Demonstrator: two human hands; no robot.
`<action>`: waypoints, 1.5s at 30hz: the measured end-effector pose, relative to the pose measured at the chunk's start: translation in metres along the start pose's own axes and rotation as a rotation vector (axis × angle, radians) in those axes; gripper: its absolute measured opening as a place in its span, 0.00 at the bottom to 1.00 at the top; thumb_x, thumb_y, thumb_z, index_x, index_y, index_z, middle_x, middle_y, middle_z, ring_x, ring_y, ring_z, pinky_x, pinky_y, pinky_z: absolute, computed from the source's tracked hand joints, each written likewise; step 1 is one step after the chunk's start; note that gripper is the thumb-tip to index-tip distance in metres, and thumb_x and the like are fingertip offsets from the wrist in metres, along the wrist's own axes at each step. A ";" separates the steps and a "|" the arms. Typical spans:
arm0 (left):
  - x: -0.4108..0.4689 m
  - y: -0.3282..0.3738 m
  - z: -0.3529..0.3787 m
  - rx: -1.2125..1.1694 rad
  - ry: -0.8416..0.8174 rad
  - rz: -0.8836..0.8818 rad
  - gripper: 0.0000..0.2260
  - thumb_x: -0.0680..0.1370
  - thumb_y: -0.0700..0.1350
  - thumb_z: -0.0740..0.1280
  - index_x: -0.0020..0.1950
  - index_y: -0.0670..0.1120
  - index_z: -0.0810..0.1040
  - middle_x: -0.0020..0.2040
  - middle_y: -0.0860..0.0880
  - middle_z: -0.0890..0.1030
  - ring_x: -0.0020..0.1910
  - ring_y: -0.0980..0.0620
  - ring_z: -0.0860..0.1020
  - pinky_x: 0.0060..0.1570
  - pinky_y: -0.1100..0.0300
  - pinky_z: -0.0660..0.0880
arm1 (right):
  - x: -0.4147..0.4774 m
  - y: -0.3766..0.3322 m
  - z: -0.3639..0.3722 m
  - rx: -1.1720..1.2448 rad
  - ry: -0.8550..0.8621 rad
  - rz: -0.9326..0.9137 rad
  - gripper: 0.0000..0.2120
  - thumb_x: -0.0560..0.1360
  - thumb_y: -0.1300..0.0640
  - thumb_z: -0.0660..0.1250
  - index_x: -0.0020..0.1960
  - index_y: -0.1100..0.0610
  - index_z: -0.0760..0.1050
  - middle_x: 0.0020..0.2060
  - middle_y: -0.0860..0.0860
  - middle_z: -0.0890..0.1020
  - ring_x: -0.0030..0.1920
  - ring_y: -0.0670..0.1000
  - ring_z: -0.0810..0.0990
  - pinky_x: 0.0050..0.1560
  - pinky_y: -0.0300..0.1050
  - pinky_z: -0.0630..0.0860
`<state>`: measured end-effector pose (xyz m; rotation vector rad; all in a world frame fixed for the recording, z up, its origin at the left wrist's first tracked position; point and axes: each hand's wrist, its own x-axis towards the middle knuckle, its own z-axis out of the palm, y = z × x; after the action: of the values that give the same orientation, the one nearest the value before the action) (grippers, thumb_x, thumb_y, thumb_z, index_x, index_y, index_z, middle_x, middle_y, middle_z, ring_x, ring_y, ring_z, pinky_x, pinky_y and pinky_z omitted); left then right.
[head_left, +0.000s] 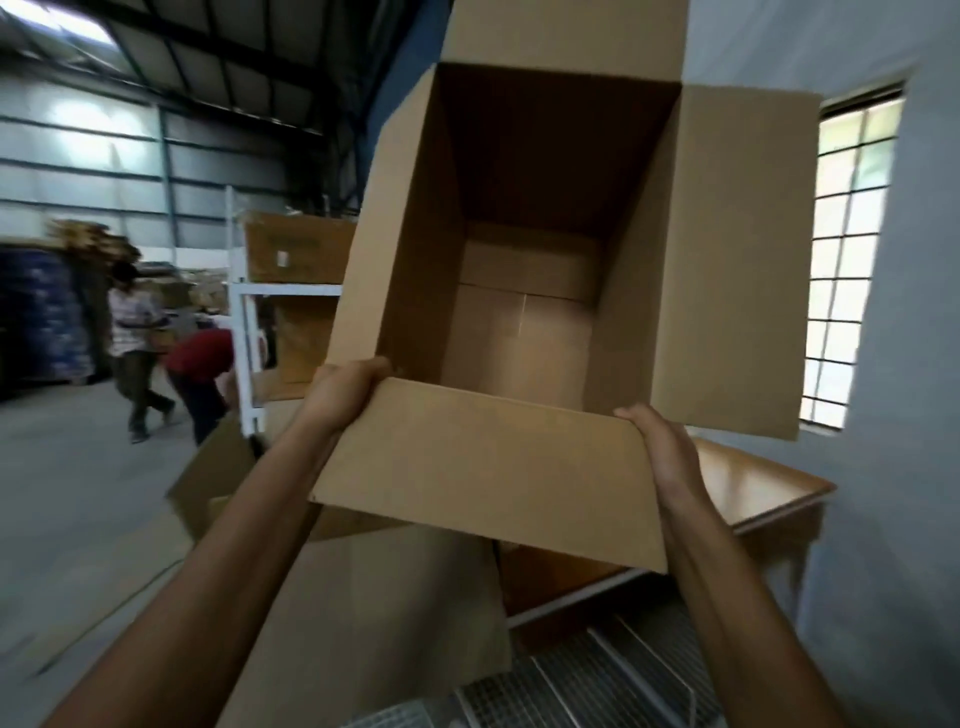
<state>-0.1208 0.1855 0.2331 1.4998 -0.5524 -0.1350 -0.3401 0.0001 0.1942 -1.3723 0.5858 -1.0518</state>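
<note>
I hold a large brown cardboard box (717, 270) up in front of me, its open mouth turned toward me and all flaps spread out. Nothing lies inside it; the closed bottom shows at the far end. My left hand (345, 387) grips the box at the left end of the near flap, fingers curled over the edge. My right hand (662, 444) grips the right end of the same flap, fingers hidden behind the cardboard.
A wooden table (753, 483) stands below right by a barred window (841, 260). Flat cardboard sheets (374, 613) lie below the box. A white shelf rack (249, 332) with cartons stands at left. Two people (156, 353) are on the concrete floor farther left.
</note>
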 end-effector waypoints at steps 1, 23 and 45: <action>0.004 -0.001 -0.017 -0.006 0.045 0.007 0.11 0.73 0.46 0.70 0.53 0.44 0.79 0.48 0.45 0.81 0.43 0.48 0.79 0.38 0.57 0.73 | 0.002 0.000 0.017 0.011 -0.031 0.002 0.16 0.78 0.57 0.64 0.32 0.58 0.72 0.20 0.48 0.73 0.18 0.43 0.71 0.18 0.33 0.61; 0.093 -0.128 -0.163 -0.068 0.225 -0.289 0.23 0.74 0.48 0.68 0.65 0.38 0.72 0.52 0.36 0.79 0.46 0.41 0.80 0.46 0.47 0.79 | 0.063 0.064 0.219 -0.289 -0.414 0.151 0.14 0.80 0.59 0.61 0.35 0.58 0.71 0.34 0.54 0.73 0.34 0.49 0.71 0.28 0.36 0.68; 0.116 -0.147 -0.128 0.645 0.250 0.293 0.13 0.76 0.34 0.66 0.57 0.48 0.80 0.54 0.53 0.79 0.50 0.56 0.78 0.47 0.58 0.79 | 0.105 0.129 0.203 -1.068 -0.236 -0.232 0.23 0.77 0.35 0.55 0.42 0.52 0.78 0.42 0.52 0.81 0.42 0.49 0.79 0.49 0.51 0.79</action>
<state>0.0709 0.2399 0.1252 1.9965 -0.6372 0.4970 -0.0860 -0.0054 0.1285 -2.5026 0.8745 -0.7243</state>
